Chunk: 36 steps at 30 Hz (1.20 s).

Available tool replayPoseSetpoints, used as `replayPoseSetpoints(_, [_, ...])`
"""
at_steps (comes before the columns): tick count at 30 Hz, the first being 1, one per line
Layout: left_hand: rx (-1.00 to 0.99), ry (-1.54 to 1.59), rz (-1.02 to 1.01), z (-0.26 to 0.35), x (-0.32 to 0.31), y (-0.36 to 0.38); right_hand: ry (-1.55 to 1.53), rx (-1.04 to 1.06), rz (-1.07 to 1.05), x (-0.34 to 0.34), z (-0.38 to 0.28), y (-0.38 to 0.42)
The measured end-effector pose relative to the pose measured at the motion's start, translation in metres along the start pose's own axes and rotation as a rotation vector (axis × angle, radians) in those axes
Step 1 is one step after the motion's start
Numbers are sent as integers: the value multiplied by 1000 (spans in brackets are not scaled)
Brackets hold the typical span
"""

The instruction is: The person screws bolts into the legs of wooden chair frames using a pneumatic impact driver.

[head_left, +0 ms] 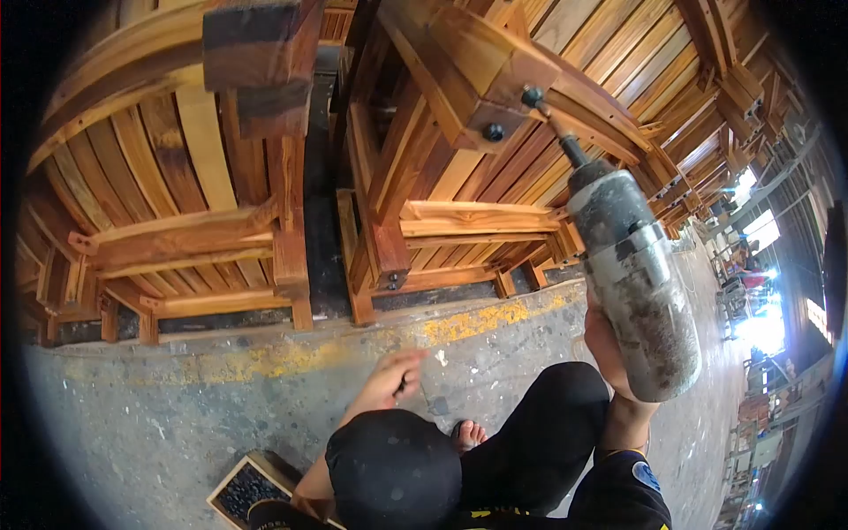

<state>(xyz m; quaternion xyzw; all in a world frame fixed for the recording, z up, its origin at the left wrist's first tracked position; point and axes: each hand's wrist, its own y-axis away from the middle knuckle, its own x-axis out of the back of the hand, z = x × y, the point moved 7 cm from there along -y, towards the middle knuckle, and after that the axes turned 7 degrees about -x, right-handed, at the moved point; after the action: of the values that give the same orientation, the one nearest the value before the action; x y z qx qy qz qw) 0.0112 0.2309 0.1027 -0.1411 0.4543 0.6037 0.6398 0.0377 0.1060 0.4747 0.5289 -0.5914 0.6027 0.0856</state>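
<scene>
My right hand [604, 349] is wrapped round a worn grey impact driver [638, 283], raised on the right. Its bit reaches a dark bolt [531, 95] at the end of a wooden leg [481, 84]. Beside that bolt, a second black bolt [494, 132] sits in the same end face. Lower down, my left hand [393, 378] hovers over the floor near my knee, slightly blurred. Its fingers curl round a small black piece [401, 387], whose exact kind I cannot make out.
A wooden box [215, 503] of small black pieces stands on the floor at lower left. Slatted wooden furniture [185, 159] fills the upper left, with more of it towards the upper right. A worn yellow line [477, 324] crosses the concrete floor [132, 415].
</scene>
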Motion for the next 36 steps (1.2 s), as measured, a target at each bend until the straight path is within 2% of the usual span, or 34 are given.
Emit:
replayPoseSetpoints(4, [-257, -178, 115, 49, 2, -8, -83, 128, 176, -1, -6, 12])
replayPoseSetpoints(6, [-430, -407, 107, 73, 0, -4, -21, 105, 74, -3, 7, 16])
replayPoseSetpoints(7, [-411, -397, 130, 71, 6, -10, 46, 93, 0, -9, 4, 15])
replayPoseSetpoints(8, [-620, -658, 180, 80, 10, -14, -298, -119, -68, -9, 8, 8])
replayPoseSetpoints(9, [-828, -930, 222, 90, 8, -11, -159, 16, -92, -6, -2, 4])
replayPoseSetpoints(12, [-789, -1126, 326, 106, -1, -1, -252, 13, -28, -12, 0, 5])
replayPoseSetpoints(14, [-728, -1190, 380, 113, -8, 4, -582, -11, 247, -1, 6, 8])
replayPoseSetpoints(15, [-679, -1253, 432, 114, -8, 7, -582, -23, 241, 0, -3, 7])
replayPoseSetpoints(17, [-699, -1266, 452, 113, -11, 12, -585, 204, -68, -6, -51, 2])
replayPoseSetpoints(18, [-728, -1273, 471, 113, -12, 15, -523, 153, -13, -4, -48, 0])
replayPoseSetpoints(23, [-741, -1210, 367, 104, -17, 23, -385, 49, -6, -6, -18, -1])
replayPoseSetpoints(25, [-720, -1163, 326, 103, -22, 26, -483, 61, -212, -14, -19, -4])
replayPoseSetpoints(27, [-870, -1051, 276, 109, -32, 33, -455, 19, -215, -17, -4, 4])
replayPoseSetpoints(31, [-959, -1101, 247, 110, -38, 40, -387, -9, -101, -17, 15, 30])
replayPoseSetpoints(33, [-873, -1176, 255, 108, -37, 45, -352, -15, -38, -16, 21, 42])
replayPoseSetpoints(35, [-786, -1319, 102, 79, -11, 42, -312, 12, 63, -12, 26, 42])
replayPoseSetpoints(36, [-548, -1494, -3, 64, -3, 44, -288, 42, 132, -8, 28, 34])
